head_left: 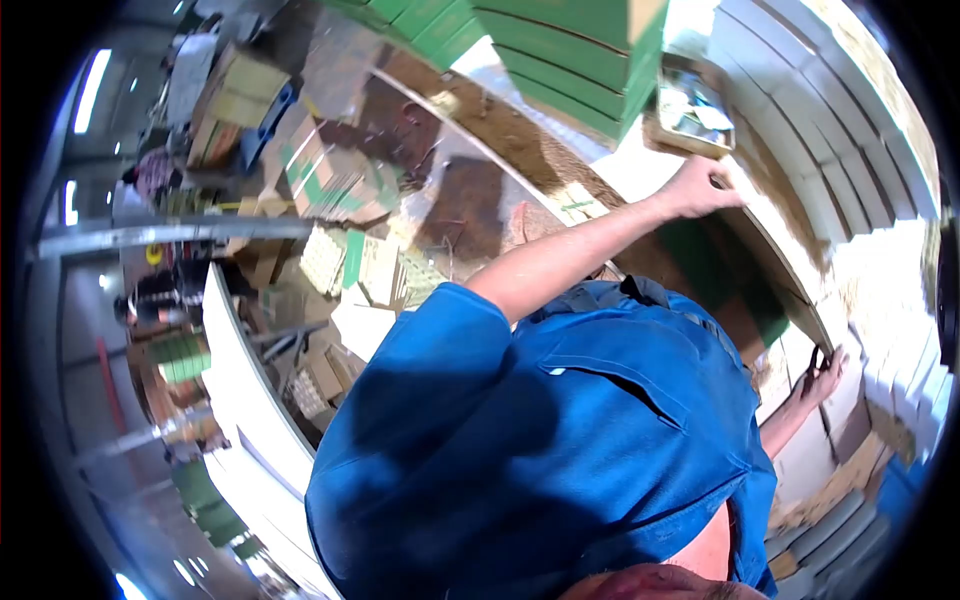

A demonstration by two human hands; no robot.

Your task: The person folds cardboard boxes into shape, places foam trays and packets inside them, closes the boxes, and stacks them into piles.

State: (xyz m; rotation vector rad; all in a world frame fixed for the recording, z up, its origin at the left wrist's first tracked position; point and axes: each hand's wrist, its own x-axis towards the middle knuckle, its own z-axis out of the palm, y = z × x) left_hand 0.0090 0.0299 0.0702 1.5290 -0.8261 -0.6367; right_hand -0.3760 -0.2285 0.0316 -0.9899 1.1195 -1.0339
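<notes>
My left hand (700,188) reaches out past my blue shirt, fingers curled in a pinch at the upper end of a cardboard panel (700,265). The panel is brown with green patches, and its long thin edge runs down to the right. By the lower end of that edge is my right hand (822,380), its fingers closed around a small dark thing (813,366) whose kind I cannot make out. Just beyond the left hand stands an open box (692,108) with small whitish and bluish items inside.
Green stacked cartons (565,60) rise at the top. White stacked cartons (800,120) line the right. Bundled flat cardboard (335,175) and egg trays (325,260) lie to the left, near a white panel (250,370). Another person (165,295) is in the far left background.
</notes>
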